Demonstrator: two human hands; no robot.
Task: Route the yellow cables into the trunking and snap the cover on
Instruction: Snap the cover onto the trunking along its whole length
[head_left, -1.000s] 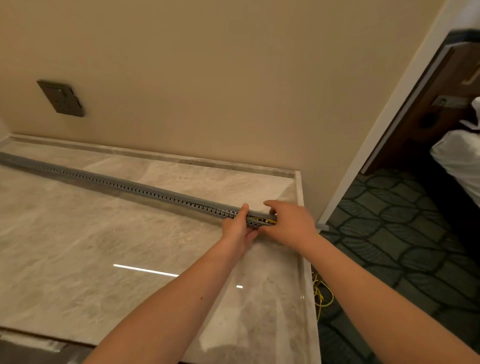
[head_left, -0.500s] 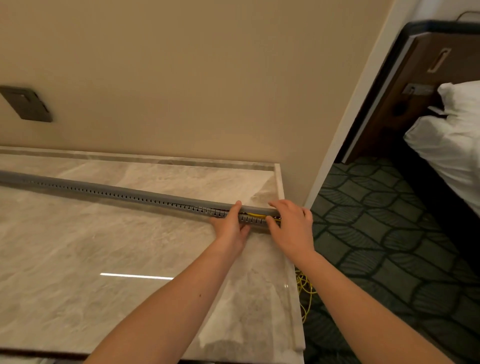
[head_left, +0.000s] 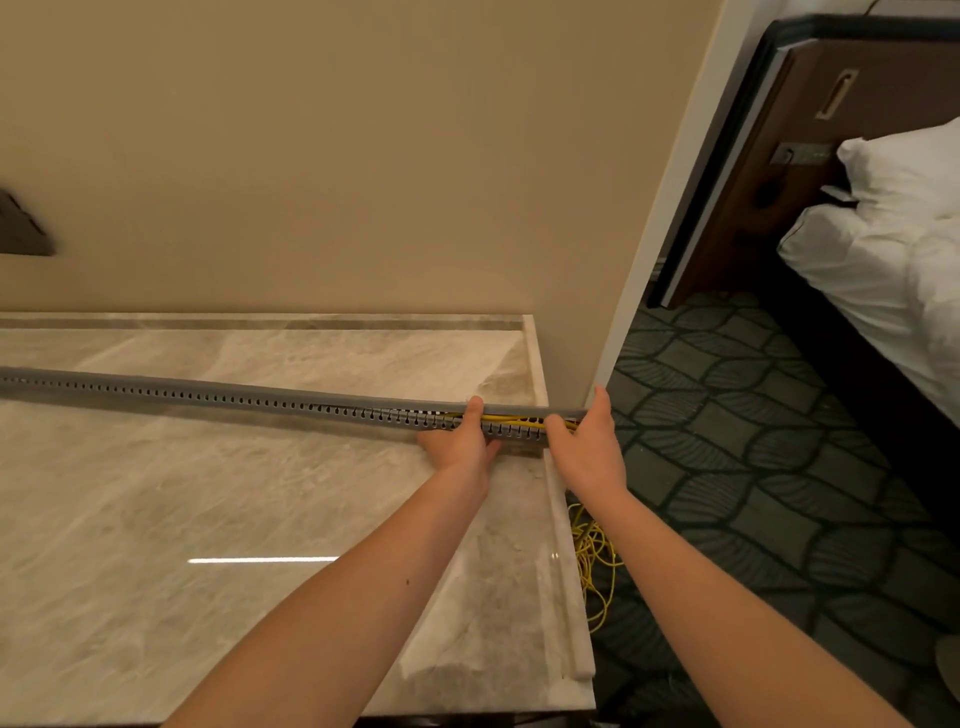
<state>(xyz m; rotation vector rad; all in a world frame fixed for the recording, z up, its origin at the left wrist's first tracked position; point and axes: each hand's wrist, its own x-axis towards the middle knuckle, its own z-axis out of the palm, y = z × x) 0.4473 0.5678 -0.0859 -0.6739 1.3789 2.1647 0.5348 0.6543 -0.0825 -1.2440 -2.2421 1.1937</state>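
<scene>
Gripping slotted grey trunking (head_left: 234, 397) at right end were left hand (head_left: 460, 444), right hand (head_left: 589, 449); cover (head_left: 519, 408) gaped, yellow cables (head_left: 511, 417) showed.

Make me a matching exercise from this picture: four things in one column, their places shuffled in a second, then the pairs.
Things:
1. grey slotted plastic trunking
2. loose coil of yellow cable
3. white crumpled bedding
4. dark rectangular wall plate

Places:
A. far right of the view
B. down past the right edge of the marble countertop
C. on the beige wall, far left
D. lying along the countertop

Pairs: 1-D, 2-B, 3-A, 4-C.
</scene>
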